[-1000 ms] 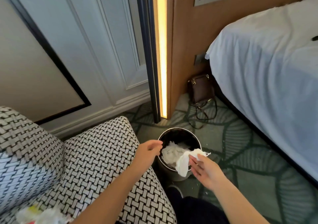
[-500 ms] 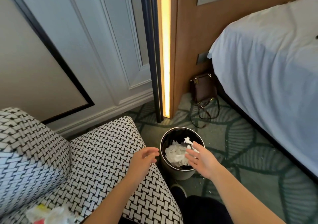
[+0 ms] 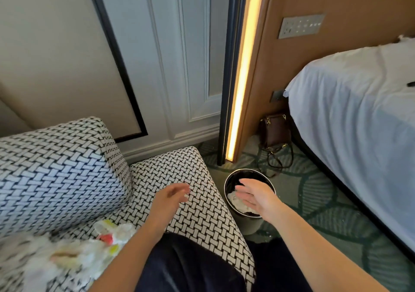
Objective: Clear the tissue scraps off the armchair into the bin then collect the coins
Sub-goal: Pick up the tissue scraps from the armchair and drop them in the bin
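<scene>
L hand (image 3: 170, 198) over the armchair (image 3: 202, 220) arm, fingers loose, nothing in it. R hand (image 3: 256, 198) over the bin (image 3: 247, 223), fingers spread and slack, holding nothing. Bin is round and dark, on the carpet (image 3: 325, 202) just beside the chair, w/ white tissue (image 3: 234, 202) inside. Tissue scraps (image 3: 107, 235) on the chair seat at lower left, blurry, w/ red + yellow bits mixed in. Dark trouser leg (image 3: 190, 264) at bottom center. Brown bag (image 3: 275, 132) on the floor by the wall, near the bed (image 3: 359, 123) w/ white sheet. Lit strip (image 3: 243, 78) runs up the panel edge.
</scene>
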Demonstrator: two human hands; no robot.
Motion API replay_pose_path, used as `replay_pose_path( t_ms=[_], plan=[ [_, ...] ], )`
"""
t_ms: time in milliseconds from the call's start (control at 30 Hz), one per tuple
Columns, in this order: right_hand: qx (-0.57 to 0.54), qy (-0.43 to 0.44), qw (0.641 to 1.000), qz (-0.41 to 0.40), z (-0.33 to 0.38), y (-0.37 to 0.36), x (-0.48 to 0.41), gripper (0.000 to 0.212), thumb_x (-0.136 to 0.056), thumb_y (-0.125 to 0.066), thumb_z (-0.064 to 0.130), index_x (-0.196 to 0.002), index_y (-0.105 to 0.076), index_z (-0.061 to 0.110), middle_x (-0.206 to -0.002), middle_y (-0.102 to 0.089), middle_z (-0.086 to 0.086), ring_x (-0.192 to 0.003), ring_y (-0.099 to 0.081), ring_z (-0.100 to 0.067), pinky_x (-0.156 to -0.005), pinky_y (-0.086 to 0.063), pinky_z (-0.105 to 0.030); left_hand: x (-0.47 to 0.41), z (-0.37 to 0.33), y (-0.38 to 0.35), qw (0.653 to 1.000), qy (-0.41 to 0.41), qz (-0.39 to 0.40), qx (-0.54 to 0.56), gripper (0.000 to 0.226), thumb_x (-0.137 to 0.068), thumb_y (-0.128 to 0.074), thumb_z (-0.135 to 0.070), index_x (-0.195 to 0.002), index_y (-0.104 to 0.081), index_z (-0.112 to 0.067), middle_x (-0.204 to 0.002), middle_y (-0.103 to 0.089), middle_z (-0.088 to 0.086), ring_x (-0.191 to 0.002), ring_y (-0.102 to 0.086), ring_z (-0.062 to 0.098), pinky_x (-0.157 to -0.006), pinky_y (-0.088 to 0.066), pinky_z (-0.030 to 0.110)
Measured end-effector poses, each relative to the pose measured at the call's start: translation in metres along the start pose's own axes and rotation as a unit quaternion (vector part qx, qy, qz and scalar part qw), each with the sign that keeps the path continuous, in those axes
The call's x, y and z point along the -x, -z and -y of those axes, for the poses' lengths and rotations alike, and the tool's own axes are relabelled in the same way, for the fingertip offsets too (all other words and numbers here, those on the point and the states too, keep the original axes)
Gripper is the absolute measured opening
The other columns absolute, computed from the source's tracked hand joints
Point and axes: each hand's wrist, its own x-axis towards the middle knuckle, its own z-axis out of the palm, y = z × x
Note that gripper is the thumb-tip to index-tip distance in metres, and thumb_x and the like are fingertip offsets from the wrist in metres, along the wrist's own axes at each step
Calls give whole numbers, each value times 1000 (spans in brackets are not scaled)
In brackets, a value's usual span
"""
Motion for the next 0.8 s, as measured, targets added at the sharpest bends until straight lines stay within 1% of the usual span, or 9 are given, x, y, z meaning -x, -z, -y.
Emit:
replay_pose_path(
  t_ms=[100, 267, 400, 467, 533, 600, 667, 767, 800],
  plan=[
    [34, 23, 998, 39, 3, -38, 18, 33, -96, -51, 21, -127, -52, 10, -113, -64, -6, -104, -61, -21, -104, -42, -39, 14, 10, 35, 999, -8, -31, 26, 12, -88, -61, -22, -98, -67, -24, -103, -68, -6, -94, -64, 11, -94, -46, 33],
    [113, 57, 988, 88, -2, -118, 46, 31, -96, -53, 22, -124, -54, 10, -111, -67, -5, -99, -66, -17, -95, -49, -33, 38, 40, 98, 994, -2, -100, 52, 15, -89, -60, -16, -102, -67, -16, -103, -67, -5, -90, -64, 12, -79, -48, 27],
    [273, 125, 942, 150, -18, -174, 64, 29, -98, -46, 18, -124, -55, 9, -114, -65, -5, -96, -65, -14, -93, -49, -34, 60, 69, 140, 987, 6, -150, 62, 15, -90, -56, -10, -101, -66, -14, -97, -70, 3, -90, -66, 20, -75, -51, 30],
    [355, 169, 901, 182, -29, -198, 72, 27, -97, -46, 17, -121, -57, 9, -118, -64, -5, -101, -64, -15, -92, -50, -30, 73, 84, 156, 980, 7, -186, 68, 14, -91, -55, -11, -97, -66, -17, -90, -72, -1, -87, -66, 17, -78, -49, 32],
    [426, 200, 857, 210, -42, -217, 75, 25, -93, -50, 16, -115, -60, 10, -116, -64, -4, -102, -63, -17, -90, -50, -28, 84, 100, 167, 973, 15, -215, 79, 16, -92, -53, -11, -98, -65, -18, -96, -70, -1, -91, -65, 18, -80, -49, 33],
    [501, 225, 801, 236, -59, -231, 75, 27, -91, -51, 19, -113, -61, 7, -114, -63, -7, -98, -63, -21, -83, -53, -30, 93, 115, 176, 968, 25, -231, 96, 17, -92, -52, -8, -100, -65, -16, -99, -69, 2, -92, -64, 21, -79, -49, 30],
    [564, 250, 747, 248, -74, -235, 70, 26, -92, -51, 27, -113, -59, 14, -121, -59, -6, -94, -61, -19, -78, -52, -32, 100, 126, 179, 964, 34, -240, 107, 17, -92, -53, -8, -100, -66, -14, -100, -70, 2, -92, -65, 19, -80, -48, 28],
    [730, 296, 574, 224, -92, -240, 57, 31, -93, -45, 39, -122, -52, 31, -143, -38, -6, -131, -36, -28, -104, -36, -46, 108, 143, 180, 959, 52, -253, 120, 16, -92, -54, -10, -97, -66, -18, -99, -70, -1, -92, -65, 16, -86, -49, 31],
    [765, 295, 528, 218, -95, -241, 55, 37, -94, -43, 41, -129, -47, 34, -149, -29, -8, -137, -27, -31, -107, -29, -49, 110, 148, 179, 958, 57, -253, 122, 16, -93, -54, -10, -97, -66, -19, -99, -70, -1, -93, -65, 16, -86, -49, 31]
  ],
)
